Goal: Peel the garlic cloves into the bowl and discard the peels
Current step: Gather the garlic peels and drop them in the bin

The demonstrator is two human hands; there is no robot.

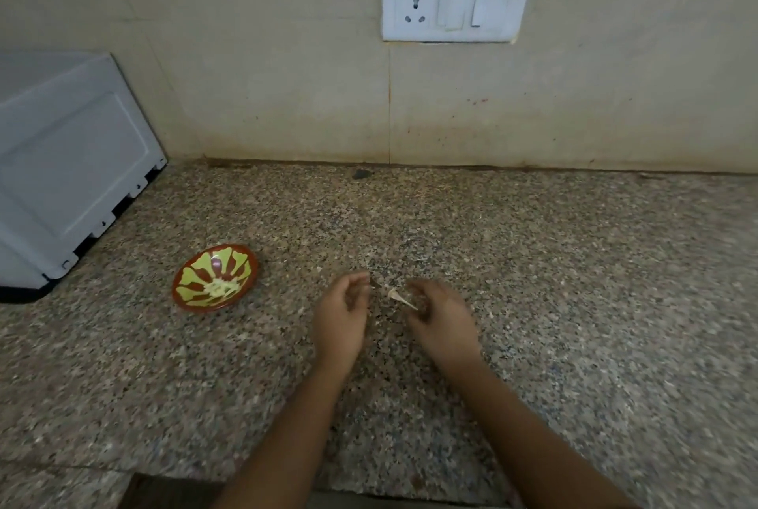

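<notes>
A small red bowl (216,277) with a yellow-green petal pattern sits on the granite counter, left of my hands, with several pale peeled garlic cloves (221,288) in it. My right hand (439,314) pinches a pale garlic clove (401,299) whose pointed end sticks out to the left. My left hand (342,311) hovers a little apart from it, fingers curled, thumb and fingertips close together; whether they hold a bit of peel is too blurred to tell. Both hands are above the counter's middle.
A white appliance (69,164) stands at the far left on the speckled counter (574,283). A tiled wall with a socket and switch plate (454,8) rises behind. Small peel scraps (319,269) lie near my hands. The counter's front edge (123,469) runs along the bottom.
</notes>
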